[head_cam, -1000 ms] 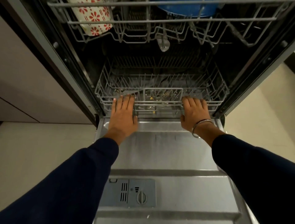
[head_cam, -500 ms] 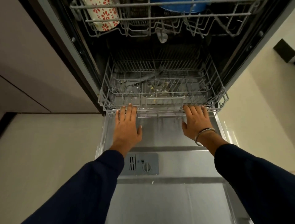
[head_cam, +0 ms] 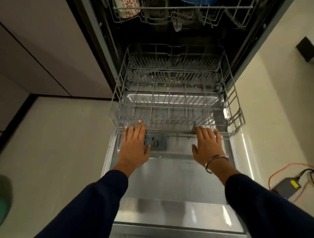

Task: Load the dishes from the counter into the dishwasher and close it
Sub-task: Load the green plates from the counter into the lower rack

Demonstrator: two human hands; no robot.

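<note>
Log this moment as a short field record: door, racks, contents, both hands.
door: dishwasher door open, lying flat
lower rack: partly out over the door, no dishes visible in it
upper rack: holds a red-flowered cup and a blue dish
left hand: fingers at lower rack's front edge
right hand: same, wearing a bangle

The lower rack [head_cam: 176,108] at centre is matt grey coated wire. Toward 6 o'clock, the dishwasher door [head_cam: 169,178] shows brushed, glossy steel with streaked reflections. A shiny metal bangle [head_cam: 214,162] circles the wrist at 4 o'clock, above smooth dark cloth sleeves [head_cam: 95,203]. The floor [head_cam: 56,144] looks smooth and matt.
</note>
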